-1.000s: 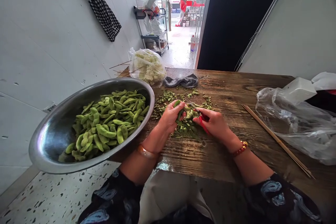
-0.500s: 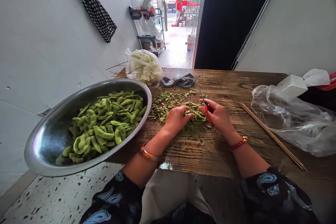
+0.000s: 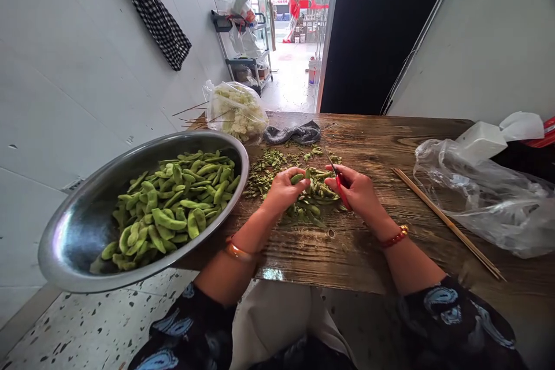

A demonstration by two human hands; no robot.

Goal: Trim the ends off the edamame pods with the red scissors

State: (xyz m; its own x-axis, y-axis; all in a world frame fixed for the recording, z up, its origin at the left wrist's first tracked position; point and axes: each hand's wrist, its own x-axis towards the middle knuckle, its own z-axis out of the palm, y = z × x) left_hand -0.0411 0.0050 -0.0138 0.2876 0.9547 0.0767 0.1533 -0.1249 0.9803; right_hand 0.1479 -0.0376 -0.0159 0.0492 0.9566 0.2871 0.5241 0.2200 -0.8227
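My left hand (image 3: pixel 284 189) is closed on green soybean pods (image 3: pixel 297 178), which stick out between thumb and fingers. In my right hand (image 3: pixel 356 188) is a pair of scissors (image 3: pixel 342 191) with red handles, its blades pointing away from me and up to the left. Both hands hover over a loose pile of pods (image 3: pixel 318 199) on the wooden table (image 3: pixel 303 254). Behind the left hand lie many trimmed bits of pod (image 3: pixel 271 165). A large steel basin (image 3: pixel 69 237) on the left holds a heap of green pods (image 3: pixel 173 208).
A bag of cauliflower (image 3: pixel 238 113) and a grey cloth (image 3: pixel 292 133) lie at the table's far edge. Thin wooden sticks (image 3: pixel 448 222), a clear plastic bag (image 3: pixel 489 202) and a white box (image 3: pixel 481 141) are on the right. Beyond the table stands a cart (image 3: pixel 245 60) by the doorway.
My left hand has moved a little left, away from the scissors, and more of the pods in it shows. The right hand stays nearly in place.
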